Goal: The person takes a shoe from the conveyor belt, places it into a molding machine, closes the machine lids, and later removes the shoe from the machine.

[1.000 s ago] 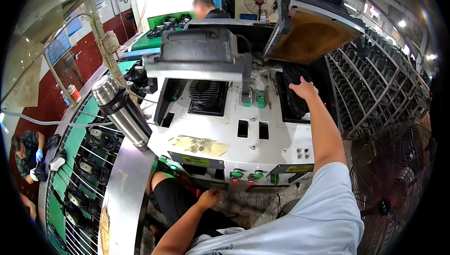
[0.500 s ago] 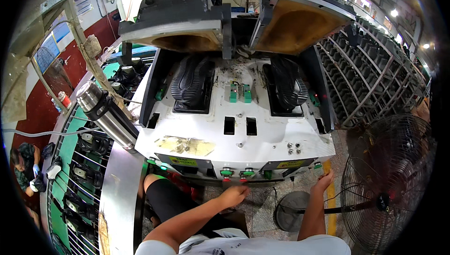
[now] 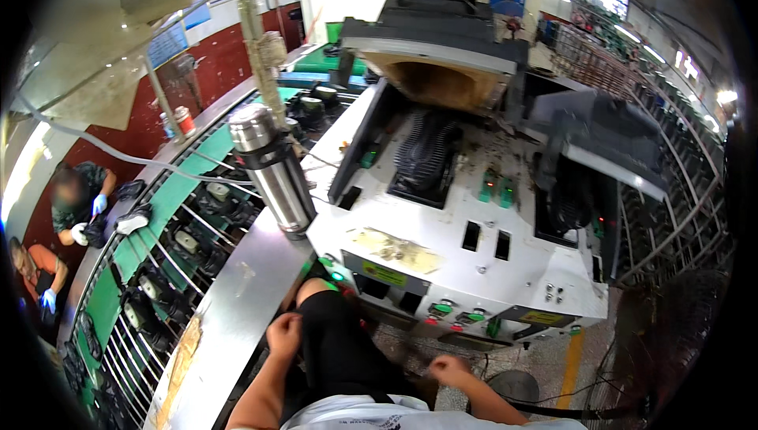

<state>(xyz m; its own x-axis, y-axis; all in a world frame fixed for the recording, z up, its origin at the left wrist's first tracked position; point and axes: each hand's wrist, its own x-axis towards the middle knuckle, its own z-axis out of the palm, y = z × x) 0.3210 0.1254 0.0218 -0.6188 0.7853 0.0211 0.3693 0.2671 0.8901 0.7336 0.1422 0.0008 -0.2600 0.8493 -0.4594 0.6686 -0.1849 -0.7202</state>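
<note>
My left hand [image 3: 285, 335] is a loose fist above my thigh, close to the metal ledge, with nothing visible in it. My right hand [image 3: 450, 369] hangs before the white press machine [image 3: 395, 244], its fingers curled and no object showing. On the machine's left station a black ridged shoe sole [image 3: 425, 150] faces up beneath a raised lid [image 3: 442, 43]. The right lid [image 3: 604, 134], smeared by motion, hangs low over another dark shoe [image 3: 567, 205], partly hidden. Green and red buttons [image 3: 442, 307] line the machine's front.
A steel thermos [image 3: 272, 169] stands on the metal ledge [image 3: 229, 304] at my left. Beyond it, a roller conveyor [image 3: 170, 272] carries several black shoes. Two people [image 3: 79, 201] work at the far left. A dark fan [image 3: 671, 343] and shoe racks [image 3: 671, 153] are on the right.
The right lid has come down over its shoe. My left hand has moved from the front buttons to my thigh; my right hand has left the machine's right corner. The view has turned left.
</note>
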